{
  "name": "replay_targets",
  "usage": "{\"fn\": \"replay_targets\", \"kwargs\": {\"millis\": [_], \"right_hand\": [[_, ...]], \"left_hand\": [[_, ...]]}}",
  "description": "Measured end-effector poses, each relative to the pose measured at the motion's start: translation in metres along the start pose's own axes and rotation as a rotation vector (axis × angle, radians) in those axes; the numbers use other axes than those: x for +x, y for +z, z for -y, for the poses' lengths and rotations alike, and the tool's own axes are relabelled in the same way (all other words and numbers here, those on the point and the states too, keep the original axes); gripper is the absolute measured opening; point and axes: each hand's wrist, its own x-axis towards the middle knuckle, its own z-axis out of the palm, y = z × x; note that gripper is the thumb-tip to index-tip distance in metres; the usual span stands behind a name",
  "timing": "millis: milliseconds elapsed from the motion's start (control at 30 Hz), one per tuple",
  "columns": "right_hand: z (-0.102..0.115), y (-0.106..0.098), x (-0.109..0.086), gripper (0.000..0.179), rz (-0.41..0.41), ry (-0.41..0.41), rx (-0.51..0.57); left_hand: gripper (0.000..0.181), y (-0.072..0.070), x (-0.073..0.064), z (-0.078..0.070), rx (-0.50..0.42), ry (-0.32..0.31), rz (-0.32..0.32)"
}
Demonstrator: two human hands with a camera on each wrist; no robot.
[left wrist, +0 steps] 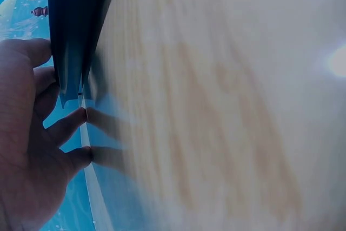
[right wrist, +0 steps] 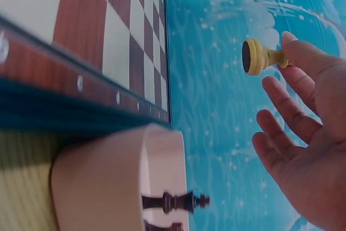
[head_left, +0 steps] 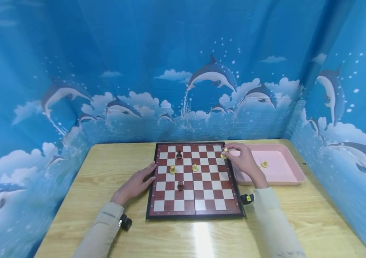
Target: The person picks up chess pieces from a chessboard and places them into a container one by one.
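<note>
A chessboard (head_left: 207, 175) with red-brown and white squares lies unfolded on the table. Near its far right corner my right hand (head_left: 242, 160) pinches a yellow chess piece (right wrist: 258, 57) between thumb and forefinger; the right wrist view shows its dark base free in the air and the other fingers spread. My left hand (head_left: 136, 182) rests its fingers against the board's left edge, seen as a dark rim (left wrist: 78, 31) in the left wrist view. On the squares stand two yellow pieces, one left (head_left: 172, 169), one central (head_left: 195, 167), and two dark pieces, one far (head_left: 179, 154), one nearer (head_left: 180, 185).
Right of the board sits a pink tray (head_left: 286, 181) with a yellow piece (head_left: 264, 164) in it; another is partly hidden by my wrist. The right wrist view shows a dark king (right wrist: 175, 202) at the tray. Dolphin-printed curtains (head_left: 157, 53) surround the wooden table (head_left: 118, 157).
</note>
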Motion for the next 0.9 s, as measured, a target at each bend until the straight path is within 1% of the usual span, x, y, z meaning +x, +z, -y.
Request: {"fn": "replay_targets", "kwargs": {"millis": [133,233,367,433,500,733,900], "right_hand": [[-0.006,-0.010,-0.006,0.020,-0.022,-0.009,-0.003],[-0.011,-0.017,-0.011,0.021,-0.031,-0.011,-0.018],[-0.016,-0.027,-0.016,0.025,-0.030,0.048,-0.055],[-0.017,-0.032,-0.018,0.026,-0.030,0.088,-0.069],[-0.019,-0.037,-0.021,0.025,-0.032,0.107,-0.071],[-0.037,-0.056,-0.031,0.023,-0.084,0.073,-0.106],[-0.049,-0.069,-0.040,0.025,-0.104,0.083,-0.149]], "left_hand": [[0.061,0.000,0.000,0.000,-0.004,0.006,-0.005],[0.060,0.000,0.000,-0.001,-0.007,-0.002,0.000],[0.060,0.000,0.000,-0.001,-0.007,-0.014,0.010],[0.061,0.000,0.000,-0.001,-0.007,-0.014,0.010],[0.061,0.000,0.001,-0.001,-0.010,-0.015,0.013],[0.060,0.000,0.002,-0.001,-0.013,-0.015,0.011],[0.060,0.000,0.002,-0.002,-0.014,-0.025,0.017]]}}
